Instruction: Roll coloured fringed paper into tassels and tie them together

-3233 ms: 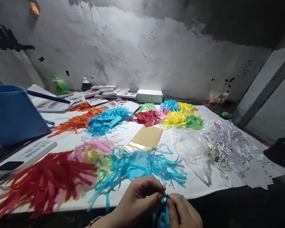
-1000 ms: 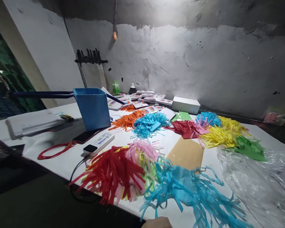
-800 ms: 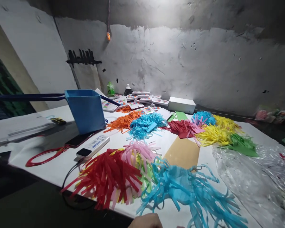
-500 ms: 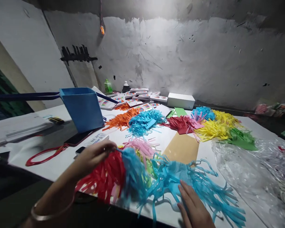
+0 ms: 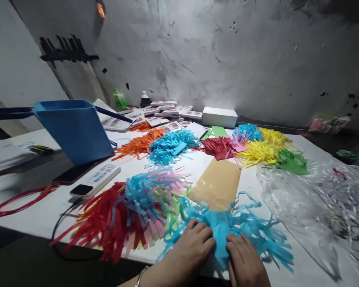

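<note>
Both my hands rest on a pile of light blue fringed paper [image 5: 227, 231] at the near edge of the white table [image 5: 42, 215]. My left hand [image 5: 191, 249] lies on its left part with fingers curled and pressed onto the paper. On the pile's middle my right hand [image 5: 243, 263] presses with fingers bent. Left of them lies a heap of red fringed paper [image 5: 104, 219] with a light blue fringed bundle [image 5: 146, 191] on top of pink and green strips.
A tan sheet [image 5: 217, 183] lies mid-table. Behind it are orange [image 5: 137, 144], blue [image 5: 170, 145], red [image 5: 218, 146], yellow [image 5: 257, 151] and green [image 5: 288, 161] fringe piles. A blue box [image 5: 74, 129], a phone [image 5: 74, 173], a white device [image 5: 95, 180] and a red cord [image 5: 20, 197] stand left. Clear plastic [image 5: 299, 199] lies right.
My left hand laid a light blue fringed bundle on the red and pink heap, then came back to the blue pile beside my right hand. The view swung left and back down.
</note>
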The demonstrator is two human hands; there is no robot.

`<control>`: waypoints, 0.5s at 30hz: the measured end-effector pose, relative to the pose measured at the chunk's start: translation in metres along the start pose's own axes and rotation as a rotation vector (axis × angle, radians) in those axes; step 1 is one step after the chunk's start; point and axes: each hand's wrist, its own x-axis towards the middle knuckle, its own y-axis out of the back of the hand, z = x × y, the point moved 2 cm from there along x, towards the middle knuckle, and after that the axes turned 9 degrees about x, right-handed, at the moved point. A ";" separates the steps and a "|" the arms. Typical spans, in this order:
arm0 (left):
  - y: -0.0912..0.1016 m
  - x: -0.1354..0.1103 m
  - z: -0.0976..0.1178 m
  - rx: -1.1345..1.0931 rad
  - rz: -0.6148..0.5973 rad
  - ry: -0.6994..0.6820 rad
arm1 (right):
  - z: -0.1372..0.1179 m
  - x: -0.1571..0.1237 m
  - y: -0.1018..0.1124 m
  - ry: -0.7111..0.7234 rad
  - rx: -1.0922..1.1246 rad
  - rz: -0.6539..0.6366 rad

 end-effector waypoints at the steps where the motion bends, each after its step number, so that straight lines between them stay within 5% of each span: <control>1: 0.000 0.000 -0.001 -0.003 0.007 0.007 | -0.001 -0.002 0.003 -0.013 0.003 0.001; 11: 0.015 -0.029 -0.048 -0.127 0.025 0.169 | -0.012 -0.001 0.031 -0.122 0.135 -0.054; 15: 0.040 -0.043 -0.066 -0.152 0.001 0.218 | -0.012 0.001 0.036 -0.134 0.187 -0.074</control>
